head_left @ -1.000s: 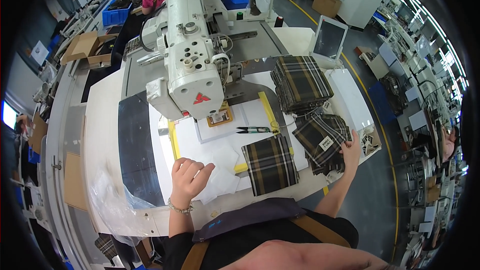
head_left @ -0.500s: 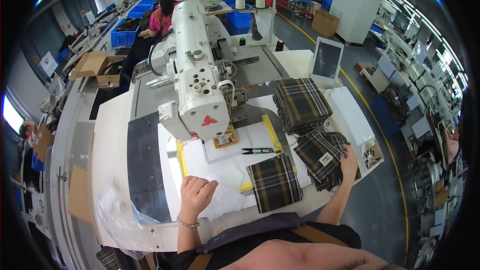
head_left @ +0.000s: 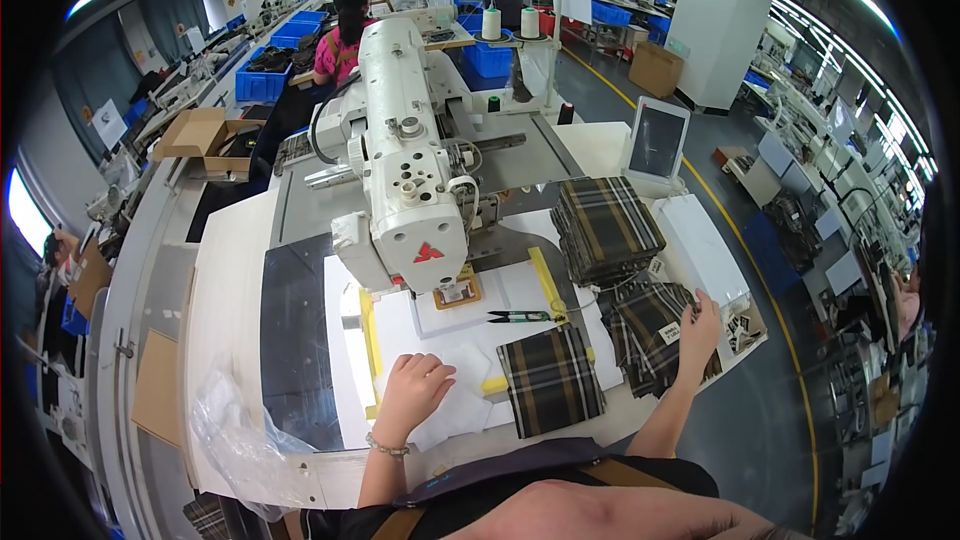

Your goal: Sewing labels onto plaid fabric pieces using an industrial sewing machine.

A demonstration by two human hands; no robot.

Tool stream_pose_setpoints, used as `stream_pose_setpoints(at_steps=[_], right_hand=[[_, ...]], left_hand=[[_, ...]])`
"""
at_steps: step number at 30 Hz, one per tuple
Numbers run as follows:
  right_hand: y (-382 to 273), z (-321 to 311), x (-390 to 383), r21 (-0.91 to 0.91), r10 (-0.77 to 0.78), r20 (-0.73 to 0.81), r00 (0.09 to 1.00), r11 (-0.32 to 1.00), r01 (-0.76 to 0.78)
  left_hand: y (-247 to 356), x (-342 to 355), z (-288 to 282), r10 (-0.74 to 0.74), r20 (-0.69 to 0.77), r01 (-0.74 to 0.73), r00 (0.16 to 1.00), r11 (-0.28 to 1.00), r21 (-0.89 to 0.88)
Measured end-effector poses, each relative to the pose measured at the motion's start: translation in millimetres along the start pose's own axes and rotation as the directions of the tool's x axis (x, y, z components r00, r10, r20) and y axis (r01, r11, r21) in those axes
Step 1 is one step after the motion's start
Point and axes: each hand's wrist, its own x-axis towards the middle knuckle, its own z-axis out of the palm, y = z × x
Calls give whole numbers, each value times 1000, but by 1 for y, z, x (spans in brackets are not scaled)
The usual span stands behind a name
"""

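Observation:
My right hand (head_left: 702, 328) is at the right edge of a loose pile of dark plaid fabric pieces (head_left: 645, 325), its fingers closed on a piece's edge. A small white printed label (head_left: 669, 333) lies on that pile beside the fingers. My left hand (head_left: 418, 388) is loosely closed above white paper (head_left: 455, 420); its palm side is hidden. Between the hands, a folded plaid piece (head_left: 552, 380) lies flat at the table's front. Behind it rest dark thread snips (head_left: 520, 317). The white sewing machine head (head_left: 410, 160) stands over a small amber frame (head_left: 458, 292).
A tall plaid stack (head_left: 607, 230) stands right of the machine, before a tablet-like screen (head_left: 658, 142). Crumpled clear plastic (head_left: 230, 410) lies at the table's left front. Two thread cones (head_left: 491, 24) stand behind the machine. A person in pink (head_left: 338, 50) sits farther back.
The view has shifted, so the scene sits slightly lower and farther right. My right hand stays at the loose plaid pile, whose upper pieces have shifted. My left hand remains closed over the paper.

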Motion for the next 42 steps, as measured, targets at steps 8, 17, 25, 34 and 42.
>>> stream_pose_setpoints(at_steps=[8, 17, 25, 34, 42], right_hand=[[-103, 52, -32, 361, -594, 149, 790, 777, 516], [-144, 123, -89, 440, -808, 282, 517, 588, 679], [-145, 119, -81, 386, -850, 186, 493, 524, 759], [-129, 110, -44, 239, -694, 198, 692, 719, 652], [-109, 107, -44, 168, -578, 339, 743, 814, 556]], left_hand=[[0, -12, 22, -114, 246, 121, 962, 993, -12], [5, -17, 21, -141, 278, 154, 950, 988, -25], [6, -16, 23, -177, 281, 194, 943, 981, -32], [1, -16, 25, -191, 213, 201, 958, 979, -30], [4, -17, 26, -258, 233, 282, 938, 956, -75]])
